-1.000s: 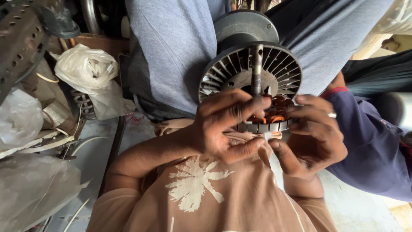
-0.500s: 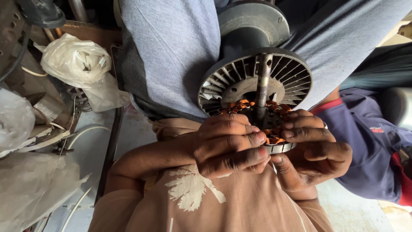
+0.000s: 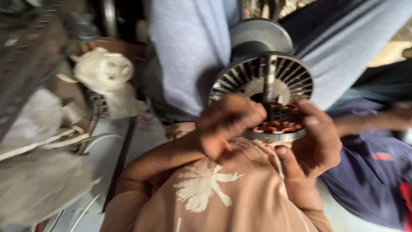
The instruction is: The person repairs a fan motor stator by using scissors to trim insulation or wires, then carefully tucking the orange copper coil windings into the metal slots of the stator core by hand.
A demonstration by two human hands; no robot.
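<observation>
— Where are we with the motor stator (image 3: 264,92)?

— We have it up in front of our chest, slotted steel ring facing us, the shaft (image 3: 269,79) standing through its middle. Our left hand (image 3: 227,124) curls its fingers over the near edge by the copper windings (image 3: 279,124); our right hand (image 3: 315,137) grips the rim from the other side.

— What could go wrong?

— We judge a fingertip could snag and nick the thin copper wire. The picture is blurred, so we look to be shifting; a loose grip might let it tip.
</observation>
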